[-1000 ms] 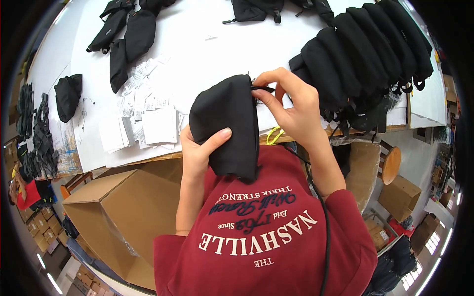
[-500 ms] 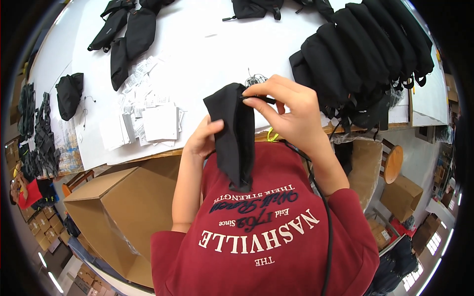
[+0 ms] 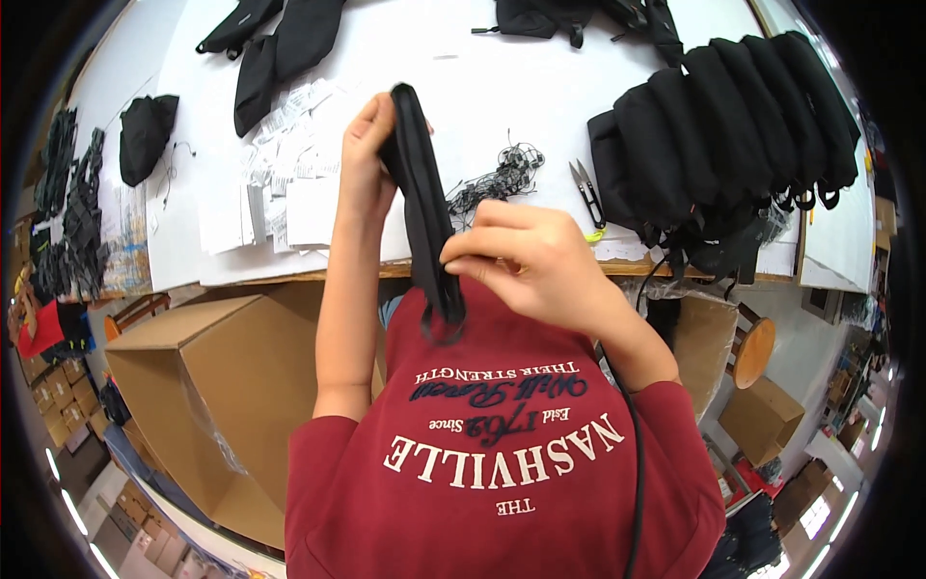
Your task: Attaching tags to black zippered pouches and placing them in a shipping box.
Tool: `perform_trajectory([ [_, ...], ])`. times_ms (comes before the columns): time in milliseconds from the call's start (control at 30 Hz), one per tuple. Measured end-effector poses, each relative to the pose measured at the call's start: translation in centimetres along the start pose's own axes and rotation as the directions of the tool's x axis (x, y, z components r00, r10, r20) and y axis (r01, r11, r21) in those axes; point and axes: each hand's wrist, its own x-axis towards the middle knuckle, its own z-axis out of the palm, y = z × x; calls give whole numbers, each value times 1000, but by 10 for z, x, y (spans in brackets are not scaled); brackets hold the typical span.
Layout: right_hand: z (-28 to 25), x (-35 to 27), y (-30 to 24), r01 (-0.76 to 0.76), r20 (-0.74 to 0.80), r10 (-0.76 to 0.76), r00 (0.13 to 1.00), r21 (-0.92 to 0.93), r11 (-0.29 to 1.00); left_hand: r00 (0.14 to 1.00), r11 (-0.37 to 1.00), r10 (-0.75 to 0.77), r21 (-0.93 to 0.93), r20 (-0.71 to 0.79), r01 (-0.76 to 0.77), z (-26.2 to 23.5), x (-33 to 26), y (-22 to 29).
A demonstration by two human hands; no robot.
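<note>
Above the desk edge, left hand and right hand fingers stay best clamped on the black pouch, keeping it taut and edge-on.

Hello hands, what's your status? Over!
Left hand grips black pouch top. Right hand pinches its lower end. Pouch edge-on above table. Nothing blocking.

Your black pouch is matt woven cloth, same as the stacked pouches. Tags are paper, snips shiny metal, box plain matt cardboard.
</note>
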Motion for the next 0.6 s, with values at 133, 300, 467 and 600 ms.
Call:
perform_trajectory([
  [133,11,-1,1,9,50,-13,999,79,997,987,985,150,-73,-63,-155,-13,14,6],
  [300,10,-1,4,-21,101,15,995,61,998,978,984,152,-69,-145,-163,-20,11,11],
  [467,-1,1,7,-84,-120,100,988,137,987,910,976,-94,-216,-404,5,-22,3,11],
  [600,-11,-3,26,-291,-192,409,892,448,846,875,835,-428,-469,-227,287,-6,-25,7],
])
